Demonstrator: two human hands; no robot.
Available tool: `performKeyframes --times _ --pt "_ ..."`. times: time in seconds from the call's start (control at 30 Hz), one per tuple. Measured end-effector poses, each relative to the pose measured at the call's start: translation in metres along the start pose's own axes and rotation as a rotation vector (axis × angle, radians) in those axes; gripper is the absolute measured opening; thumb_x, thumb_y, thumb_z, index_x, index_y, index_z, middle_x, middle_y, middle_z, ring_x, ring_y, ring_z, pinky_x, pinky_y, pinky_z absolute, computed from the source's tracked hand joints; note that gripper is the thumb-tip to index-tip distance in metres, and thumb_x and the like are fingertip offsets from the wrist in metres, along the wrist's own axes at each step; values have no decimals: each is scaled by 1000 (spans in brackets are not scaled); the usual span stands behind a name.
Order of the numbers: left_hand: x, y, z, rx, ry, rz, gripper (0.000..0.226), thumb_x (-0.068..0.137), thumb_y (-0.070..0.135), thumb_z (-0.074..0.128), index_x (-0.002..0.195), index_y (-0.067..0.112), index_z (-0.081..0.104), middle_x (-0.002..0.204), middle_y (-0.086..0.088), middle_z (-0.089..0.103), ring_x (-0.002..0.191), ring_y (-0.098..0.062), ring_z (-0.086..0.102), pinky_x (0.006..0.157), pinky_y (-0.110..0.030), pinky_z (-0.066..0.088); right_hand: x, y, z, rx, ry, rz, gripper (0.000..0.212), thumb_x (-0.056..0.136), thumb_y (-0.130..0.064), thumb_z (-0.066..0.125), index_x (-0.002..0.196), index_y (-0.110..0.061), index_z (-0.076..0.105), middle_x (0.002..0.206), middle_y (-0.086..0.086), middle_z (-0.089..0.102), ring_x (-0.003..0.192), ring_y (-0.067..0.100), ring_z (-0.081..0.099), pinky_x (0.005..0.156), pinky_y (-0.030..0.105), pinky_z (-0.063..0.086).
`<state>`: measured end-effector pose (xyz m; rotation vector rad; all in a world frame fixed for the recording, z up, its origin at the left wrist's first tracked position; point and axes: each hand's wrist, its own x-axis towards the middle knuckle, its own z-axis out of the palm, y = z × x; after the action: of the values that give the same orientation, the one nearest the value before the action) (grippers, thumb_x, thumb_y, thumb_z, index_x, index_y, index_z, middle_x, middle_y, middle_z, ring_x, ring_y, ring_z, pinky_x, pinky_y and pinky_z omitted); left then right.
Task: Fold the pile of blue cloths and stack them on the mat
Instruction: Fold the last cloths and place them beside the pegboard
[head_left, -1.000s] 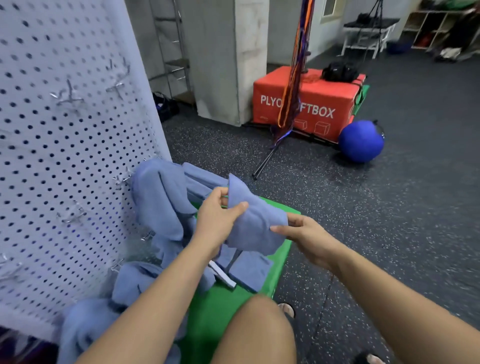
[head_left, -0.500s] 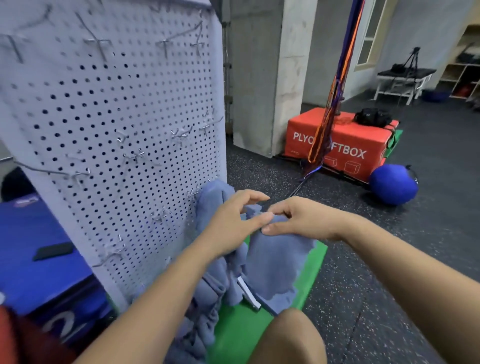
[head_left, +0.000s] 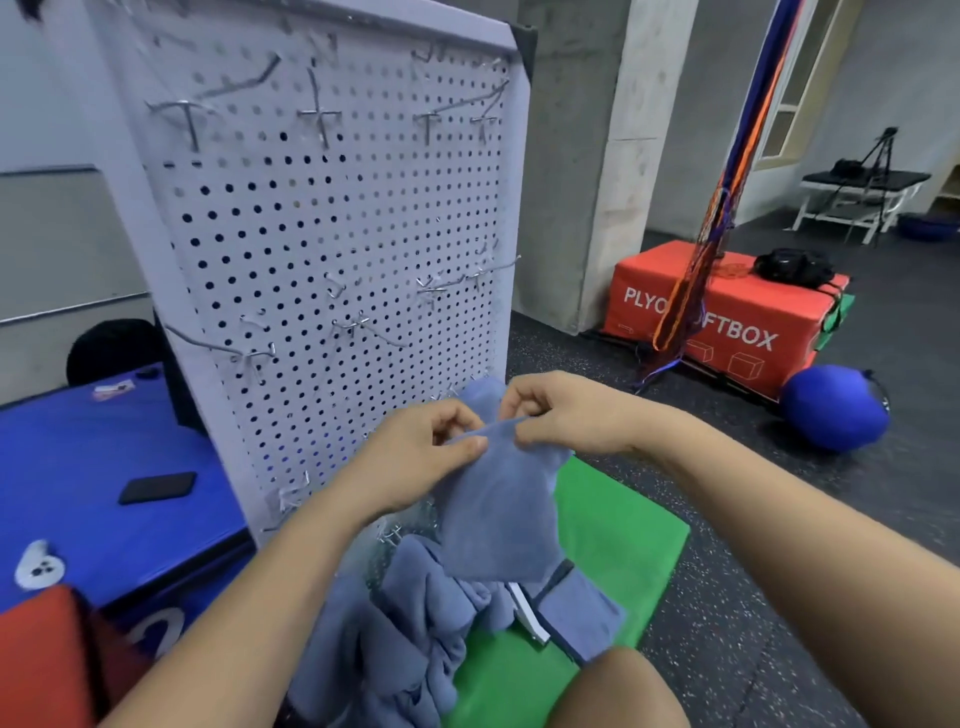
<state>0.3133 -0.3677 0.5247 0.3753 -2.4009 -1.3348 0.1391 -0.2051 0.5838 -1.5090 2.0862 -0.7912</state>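
Note:
A blue cloth (head_left: 498, 514) hangs in the air above the green mat (head_left: 618, 545). My left hand (head_left: 415, 457) pinches its top edge on the left, and my right hand (head_left: 566, 415) pinches the same edge just to the right, the two hands close together. Below, a heap of crumpled blue cloths (head_left: 395, 634) lies on the mat's left side against the pegboard. A small folded blue cloth (head_left: 576, 613) lies flat on the mat beside the heap, near my knee (head_left: 613, 691).
A white pegboard (head_left: 332, 249) with metal hooks stands upright just left of the mat. A blue box (head_left: 78, 467) with a black phone (head_left: 158, 487) is at the left. A red plyo box (head_left: 727, 322), hanging straps and a blue ball (head_left: 831, 408) stand on the dark floor.
The view has tilted up and left. My hands came together at the cloth's top edge and lifted it, so it now hangs down from both pinches.

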Motion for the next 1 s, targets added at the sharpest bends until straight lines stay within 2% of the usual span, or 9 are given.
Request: performKeyframes --times 0.07,0.2,0.37,0.47,0.57,0.67,0.83,0.9,1.0 --pt "6 -5 -7 159 108 -6 8 96 25 77 91 31 73 71 18 67 65 -2 56 69 -28 47 16 -5 3 -48 74 -24 14 86 -8 68 92 -20 70 63 -17 61 55 -2 47 53 15 36" --pt "18 -16 -18 224 276 -105 9 100 23 70 95 30 71 84 14 74 79 -9 69 79 -38 59 57 -8 14 -99 157 -55 10 89 -14 68 96 -21 72 74 -14 67 67 0 54 62 17 41" --pt "30 -25 -18 393 402 -164 21 97 14 66 92 35 64 90 18 72 89 -14 67 80 -36 54 99 -5 24 -156 227 -43 16 94 -12 62 103 -17 74 93 -9 69 86 11 59 63 7 39" --pt "37 -28 -17 539 437 -155 14 92 20 68 91 32 61 87 12 68 86 -20 63 72 -38 50 111 2 33 -187 246 -11 17 94 -15 61 104 -20 73 99 -5 72 96 20 63 82 27 52" --pt "41 -30 -10 710 430 -105 19 85 22 74 86 27 55 89 7 59 86 -25 59 67 -38 43 113 18 47 -280 308 23 16 91 -25 71 106 -28 71 101 -9 63 100 17 54 99 38 44" --pt "42 -32 -2 753 395 -88 7 87 23 72 87 26 66 94 5 63 89 -27 64 72 -38 49 108 35 60 -434 472 -44 22 84 -33 82 102 -30 71 104 -6 49 101 17 42 87 36 25" --pt "43 -36 -4 492 316 -172 12 92 23 68 96 31 75 85 10 76 85 -17 71 78 -37 59 87 40 78 -534 534 -119 2 92 -22 69 91 -21 71 89 3 59 91 33 57 78 42 37" --pt "43 -35 -4 434 287 -189 18 94 22 64 100 37 71 79 10 74 78 -14 69 74 -35 59 77 39 85 -587 528 -113 10 96 -19 63 89 -18 71 88 8 64 87 36 57 73 42 34" --pt "41 -35 -2 375 184 -215 27 94 20 62 104 42 74 82 7 75 81 -15 71 75 -34 60 67 36 97 -426 426 35 23 108 -22 48 98 -16 69 92 15 70 84 37 59 68 42 35"
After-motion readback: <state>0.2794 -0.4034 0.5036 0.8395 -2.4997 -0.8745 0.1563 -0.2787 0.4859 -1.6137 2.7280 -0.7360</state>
